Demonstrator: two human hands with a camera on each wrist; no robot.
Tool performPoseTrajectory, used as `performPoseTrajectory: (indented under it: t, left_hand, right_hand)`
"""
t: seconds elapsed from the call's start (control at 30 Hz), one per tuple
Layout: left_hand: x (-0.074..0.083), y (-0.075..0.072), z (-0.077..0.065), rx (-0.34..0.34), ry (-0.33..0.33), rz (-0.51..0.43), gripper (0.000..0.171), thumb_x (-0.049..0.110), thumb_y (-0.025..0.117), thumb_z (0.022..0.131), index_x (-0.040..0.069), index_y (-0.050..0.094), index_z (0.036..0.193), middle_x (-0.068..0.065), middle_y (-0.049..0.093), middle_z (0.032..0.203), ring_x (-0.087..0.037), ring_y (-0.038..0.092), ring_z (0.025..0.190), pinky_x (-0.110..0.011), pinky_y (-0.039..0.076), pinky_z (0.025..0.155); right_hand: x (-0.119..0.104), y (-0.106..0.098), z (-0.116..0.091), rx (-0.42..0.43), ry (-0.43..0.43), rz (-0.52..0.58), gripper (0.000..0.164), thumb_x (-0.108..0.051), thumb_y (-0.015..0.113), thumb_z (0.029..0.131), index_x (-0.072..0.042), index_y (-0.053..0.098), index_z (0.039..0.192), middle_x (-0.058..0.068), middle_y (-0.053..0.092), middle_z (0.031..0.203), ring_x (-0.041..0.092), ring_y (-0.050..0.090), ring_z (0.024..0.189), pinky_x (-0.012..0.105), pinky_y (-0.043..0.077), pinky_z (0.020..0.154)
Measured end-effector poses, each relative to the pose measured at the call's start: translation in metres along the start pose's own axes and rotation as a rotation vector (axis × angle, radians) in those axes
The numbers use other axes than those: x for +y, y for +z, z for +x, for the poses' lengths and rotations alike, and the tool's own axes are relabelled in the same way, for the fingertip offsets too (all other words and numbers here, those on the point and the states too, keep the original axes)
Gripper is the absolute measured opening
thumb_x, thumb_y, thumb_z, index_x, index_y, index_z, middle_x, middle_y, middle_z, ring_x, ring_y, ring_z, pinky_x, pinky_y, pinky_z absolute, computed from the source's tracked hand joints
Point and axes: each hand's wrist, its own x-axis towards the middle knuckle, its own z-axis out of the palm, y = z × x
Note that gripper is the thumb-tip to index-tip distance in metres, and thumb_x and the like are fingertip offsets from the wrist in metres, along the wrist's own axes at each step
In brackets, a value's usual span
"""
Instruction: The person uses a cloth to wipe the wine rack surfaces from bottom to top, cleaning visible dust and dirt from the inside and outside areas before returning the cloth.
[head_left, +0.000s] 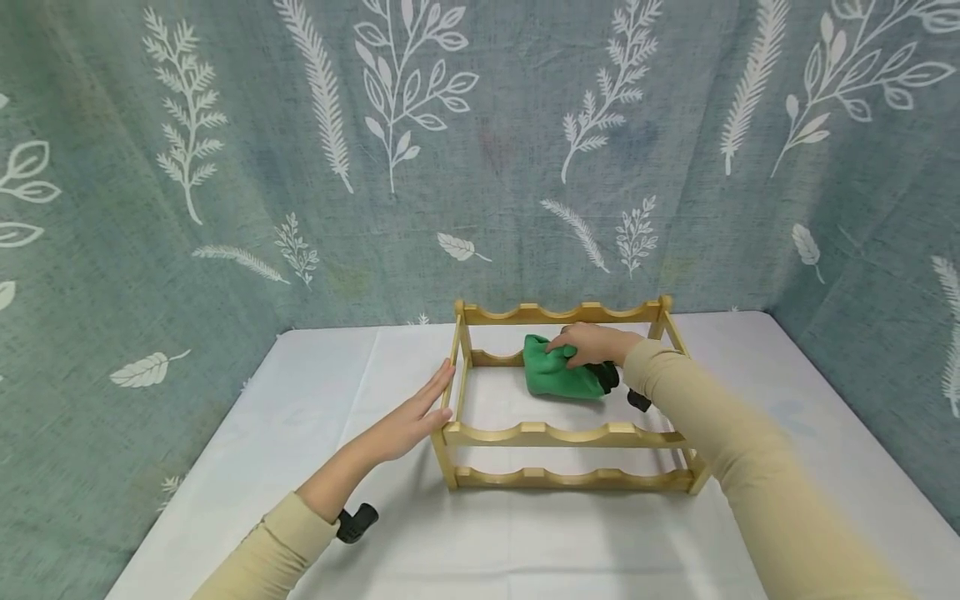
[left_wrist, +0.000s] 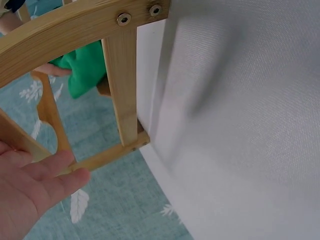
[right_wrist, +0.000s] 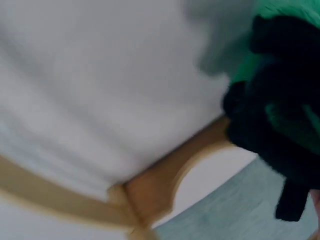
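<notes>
"How do the hands stand?"

"The left hand (head_left: 408, 427) lies with straight fingers along the left side of the wooden rack (head_left: 528, 433), grasping nothing. The right hand (head_left: 592, 343) reaches down inside the frame, fingers bent onto a green cloth bundle (head_left: 555, 379), gripping it from above."

"Where exactly is the bundle?"

"Inside the rack, between the front and back upper rails. A black part (head_left: 606, 377) shows at its right end. Whether its underside touches a lower rail or hangs just clear, I can't tell."

"How far along would you call it?"

"Partway, I'd judge. The rack stands upright and whole, and the bundle is already within the frame. Letting go of it is not yet done, and nothing shows what else, if anything, is finished."

"And farther out?"

"The rack stands on a white-covered table (head_left: 337, 400). Behind rises a grey-green curtain (head_left: 495, 275) printed with white leaves and sprigs."
</notes>
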Motion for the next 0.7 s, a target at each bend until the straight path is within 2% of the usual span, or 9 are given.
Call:
performPoseTrajectory:
  t: [0.33, 0.43, 0.5, 0.63, 0.7]
  left_hand:
    - [0.002, 0.0, 0.001, -0.01, -0.005, 0.011, 0.067, 0.039, 0.036, 0.098, 0.011, 0.001, 0.149, -0.005, -0.008, 0.154, -0.03, -0.001, 0.14, -0.055, 0.011, 0.109]
    - [0.002, 0.001, 0.001, -0.008, 0.001, 0.011, 0.067, 0.039, 0.036, 0.098, 0.01, 0.002, 0.149, -0.007, -0.008, 0.154, -0.032, -0.001, 0.14, -0.056, 0.011, 0.108]
    - [0.001, 0.001, 0.001, -0.007, 0.005, 0.006, 0.067, 0.039, 0.035, 0.099, 0.009, 0.002, 0.148, -0.006, -0.009, 0.154, -0.031, -0.001, 0.14, -0.056, 0.011, 0.108]
    - [0.0, 0.001, 0.001, -0.006, 0.011, -0.001, 0.067, 0.039, 0.035, 0.099, 0.01, 0.001, 0.148, -0.008, -0.008, 0.154, -0.03, -0.002, 0.14, -0.056, 0.01, 0.108]
    - [0.0, 0.001, 0.001, -0.007, 0.014, -0.004, 0.067, 0.04, 0.035, 0.098, 0.01, 0.001, 0.149, -0.008, -0.008, 0.154, -0.03, -0.002, 0.14, -0.057, 0.01, 0.108]
  right_hand:
    - [0.023, -0.017, -0.035, -0.162, 0.069, -0.009, 0.043, -0.003, 0.063, 0.085, -0.009, 0.055, 0.127, 0.016, 0.049, 0.132, 0.033, 0.047, 0.118, 0.039, 0.046, 0.09]
    - [0.027, -0.023, -0.043, -0.23, 0.147, -0.006, 0.043, -0.002, 0.062, 0.084, -0.01, 0.056, 0.126, 0.016, 0.047, 0.134, 0.033, 0.045, 0.12, 0.039, 0.046, 0.089]
    - [0.028, -0.026, -0.049, -0.27, 0.235, -0.021, 0.044, -0.003, 0.063, 0.084, -0.011, 0.056, 0.126, 0.017, 0.046, 0.135, 0.034, 0.045, 0.121, 0.04, 0.045, 0.089]
    - [0.03, -0.027, -0.055, -0.305, 0.377, -0.07, 0.046, -0.004, 0.066, 0.082, -0.011, 0.056, 0.127, 0.018, 0.046, 0.133, 0.034, 0.046, 0.118, 0.042, 0.046, 0.088]
    - [0.031, -0.025, -0.056, -0.307, 0.413, -0.087, 0.047, -0.004, 0.067, 0.082, -0.011, 0.055, 0.127, 0.018, 0.047, 0.133, 0.033, 0.047, 0.117, 0.041, 0.047, 0.086]
